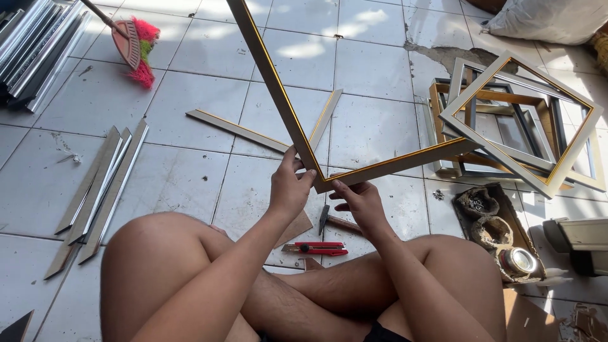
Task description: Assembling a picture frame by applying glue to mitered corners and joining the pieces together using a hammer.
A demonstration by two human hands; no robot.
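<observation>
Left hand (290, 188) clamped around one mitred moulding strip (269, 79) just above the corner, right hand (360, 201) pinching the second strip (405, 163) from below, both lengths of grey, gold-edged moulding raised over the lap and meeting in a V-shaped corner joint (318, 182). Apparently at the stage of lining up the mitre, though hard to tell whether already fastened. Next, probably, steady pressure at the joint and a free hand for the hammer (332, 221) beside the red utility knife (315, 248) on the tiled floor (190, 95).

Frame-making workshop: stacked frames (519, 120), cut moulding strips (95, 190), hammer (335, 221) on tiled floor (373, 69).
</observation>
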